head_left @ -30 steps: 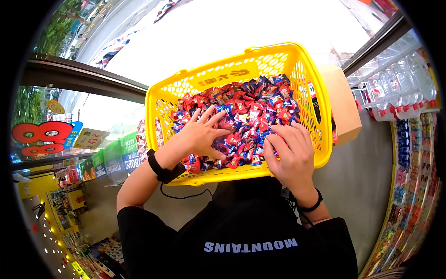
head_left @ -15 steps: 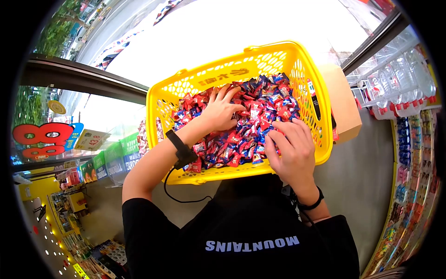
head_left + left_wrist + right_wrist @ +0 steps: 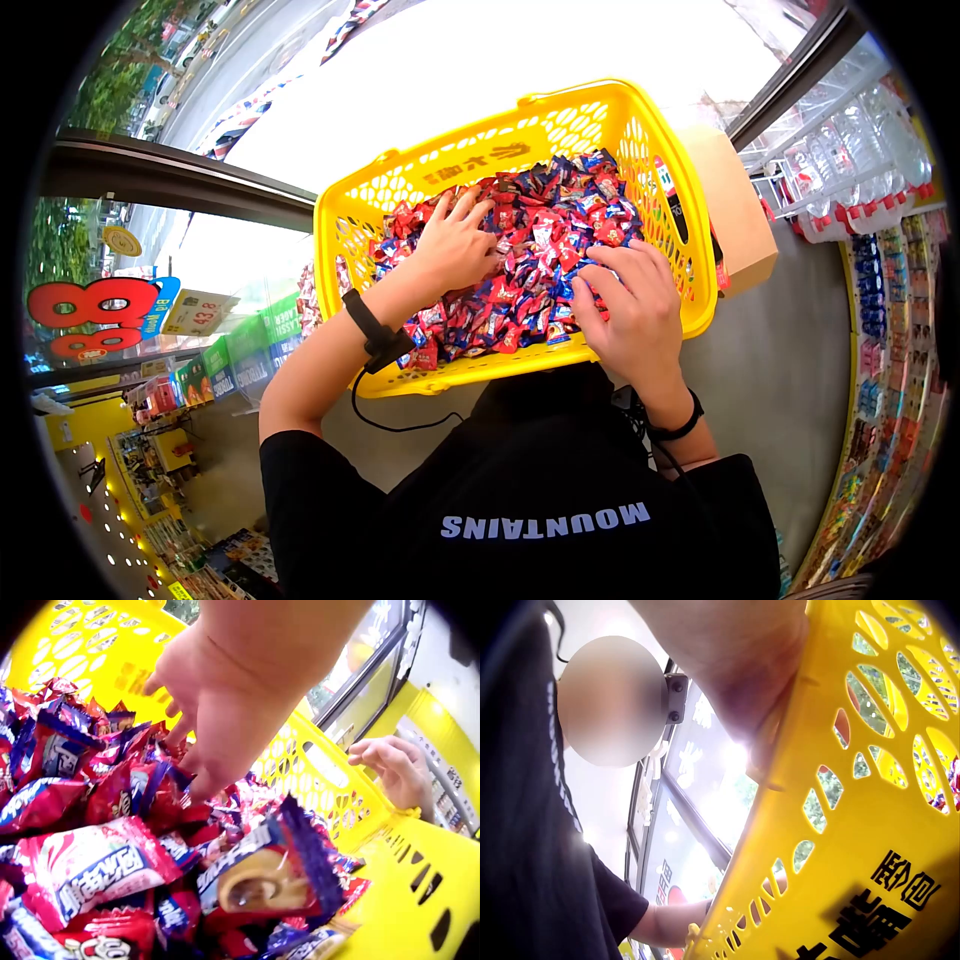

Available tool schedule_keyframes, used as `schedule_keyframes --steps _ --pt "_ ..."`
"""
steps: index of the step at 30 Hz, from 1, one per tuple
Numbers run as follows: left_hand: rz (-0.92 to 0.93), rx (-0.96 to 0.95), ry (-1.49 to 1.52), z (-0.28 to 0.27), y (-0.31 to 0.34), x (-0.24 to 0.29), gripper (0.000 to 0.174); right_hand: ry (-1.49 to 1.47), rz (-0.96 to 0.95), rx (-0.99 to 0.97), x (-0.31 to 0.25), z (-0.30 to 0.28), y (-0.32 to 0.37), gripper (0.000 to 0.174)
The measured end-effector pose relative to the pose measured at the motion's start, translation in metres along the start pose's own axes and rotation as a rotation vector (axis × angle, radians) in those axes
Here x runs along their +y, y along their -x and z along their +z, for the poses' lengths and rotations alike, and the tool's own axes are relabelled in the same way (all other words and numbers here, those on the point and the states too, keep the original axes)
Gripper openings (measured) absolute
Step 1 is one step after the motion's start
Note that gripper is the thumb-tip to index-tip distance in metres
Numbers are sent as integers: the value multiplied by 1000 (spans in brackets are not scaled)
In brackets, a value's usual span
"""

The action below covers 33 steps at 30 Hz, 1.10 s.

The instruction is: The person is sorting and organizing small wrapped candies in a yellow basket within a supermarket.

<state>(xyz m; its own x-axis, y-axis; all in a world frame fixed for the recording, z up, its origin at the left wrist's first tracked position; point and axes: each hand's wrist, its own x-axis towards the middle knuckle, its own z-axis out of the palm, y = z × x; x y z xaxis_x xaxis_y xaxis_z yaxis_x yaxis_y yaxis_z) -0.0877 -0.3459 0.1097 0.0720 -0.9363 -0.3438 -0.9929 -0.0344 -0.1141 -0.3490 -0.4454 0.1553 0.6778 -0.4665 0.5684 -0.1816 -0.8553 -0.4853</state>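
A yellow plastic basket [image 3: 520, 372] holds a heap of wrapped candies [image 3: 540, 260], mostly in red and blue wrappers. Over the left part of the heap my left hand [image 3: 455, 252] lies with fingers spread and touching the candies. In the left wrist view its fingertips [image 3: 174, 735] are down among the wrappers, partly hidden by the palm. My right hand [image 3: 635, 310] rests over the near right rim, its fingers loosely bent toward the candies and no candy visible in them. Seen from the left wrist, this right hand [image 3: 401, 769] hangs over the basket's edge.
A cardboard box [image 3: 735, 210] stands just right of the basket. Farther right are bottles [image 3: 850, 170] on a rack and a curved shelf of packaged goods [image 3: 880, 380]. Green cartons [image 3: 250, 340] line the left, beside a glass window with a red number sign [image 3: 95, 305].
My left hand swept away from me across the candies, then drew back slightly left, its fingers still on the heap. The right hand stays at the near right rim.
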Motion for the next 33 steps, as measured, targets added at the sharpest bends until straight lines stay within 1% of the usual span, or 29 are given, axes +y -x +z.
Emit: schedule_keyframes --steps 3,4,7,10,13,17,19,23,27,29,30,33 --pt "-41 241 8 31 -18 -4 35 7 -6 8 0 0 -1 11" --pt "-47 274 5 37 -22 -6 36 4 -4 9 0 0 -1 11" --pt "-44 279 67 44 -26 -8 35 2 2 10 0 0 -1 10" --pt "-35 171 53 37 -24 -12 35 6 3 12 -1 0 -1 11" --pt "-32 197 112 41 -27 -12 30 7 6 15 -1 0 -2 11" --pt "-13 211 242 45 -31 -13 18 11 5 18 0 0 -1 11" --pt "26 194 345 22 -20 -15 12 13 6 21 -1 0 -1 12" --pt "57 272 418 -15 0 -28 11 11 15 25 0 1 0 13" --pt "83 373 410 -71 45 -9 9 9 -6 28 1 1 1 17" --pt "88 417 383 -81 66 5 7 -4 -57 -1 -1 -2 -1 22" --pt "132 455 402 -80 74 11 9 -10 -84 -18 -3 -4 -1 24" --pt "130 432 442 -81 98 34 8 -80 -271 -51 -7 -7 -2 30"
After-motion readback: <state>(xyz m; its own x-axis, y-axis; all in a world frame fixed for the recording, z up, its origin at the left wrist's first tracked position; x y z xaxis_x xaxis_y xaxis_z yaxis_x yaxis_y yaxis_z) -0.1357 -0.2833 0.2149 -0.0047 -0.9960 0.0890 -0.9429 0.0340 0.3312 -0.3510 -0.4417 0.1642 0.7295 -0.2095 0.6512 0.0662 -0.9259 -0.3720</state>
